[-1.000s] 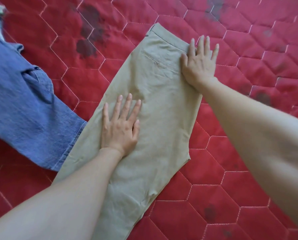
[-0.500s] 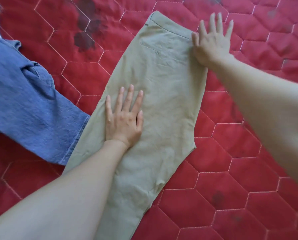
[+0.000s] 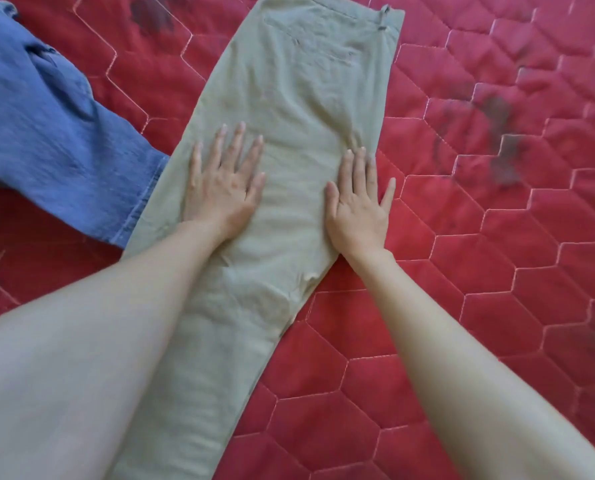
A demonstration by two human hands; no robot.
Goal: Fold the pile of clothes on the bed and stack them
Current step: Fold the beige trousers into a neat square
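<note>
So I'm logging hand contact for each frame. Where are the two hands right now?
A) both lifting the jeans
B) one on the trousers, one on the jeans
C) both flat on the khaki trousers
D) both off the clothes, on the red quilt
C: the left hand and right hand lie palm-down, fingers spread, on the khaki trousers; the jeans lie untouched.

No readable text, label, brand, number or sign anywhere. Khaki trousers [image 3: 289,133]: plain cloth, no print. Small tab at waistband [image 3: 383,19]: too small, nothing legible. Jeans [image 3: 46,133]: no visible tag. Red quilt [image 3: 496,271]: only stitched hexagon pattern.
</note>
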